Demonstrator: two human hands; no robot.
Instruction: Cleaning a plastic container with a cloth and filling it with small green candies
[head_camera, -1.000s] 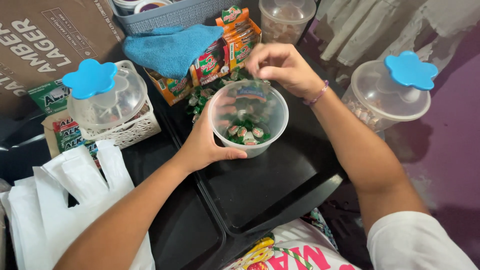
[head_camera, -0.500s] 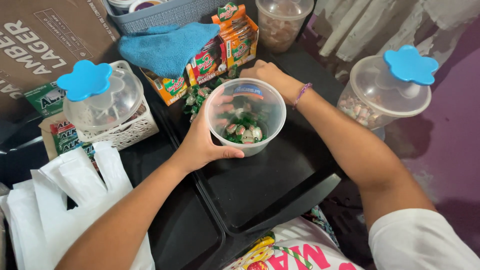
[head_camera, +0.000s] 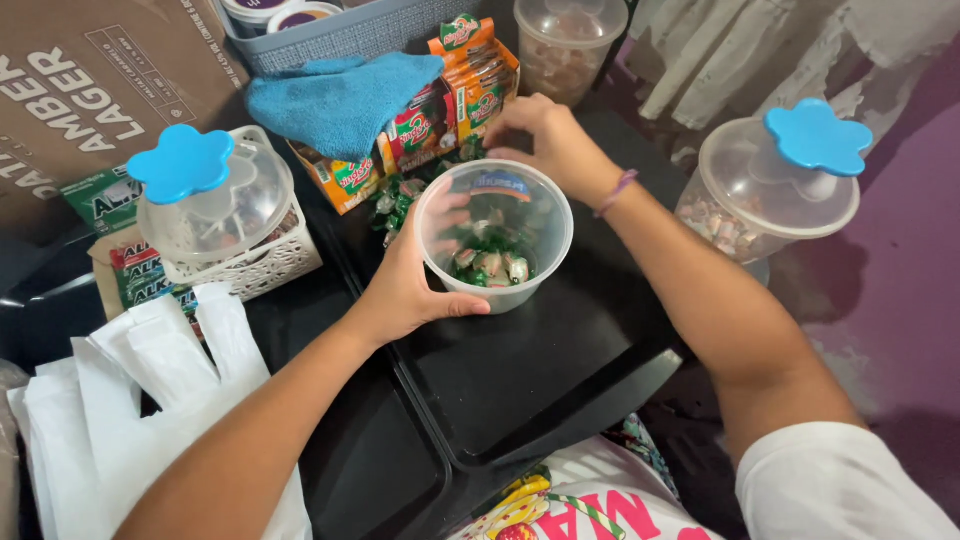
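Two hands work apart — left hand (head_camera: 415, 285) clamped on the clear tub (head_camera: 493, 235); right hand (head_camera: 545, 140) reaches beyond its rim, fingers curled over loose candies (head_camera: 400, 195).

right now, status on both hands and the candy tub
Left hand gripping clear tub. Right hand behind it at loose candies. Orange packets crowd close.

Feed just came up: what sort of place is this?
Probably a small sweets stall or home shop: lidded candy jars, stacked snack boxes, carrier bags. The left hand holds a tub of wrapped sweets.
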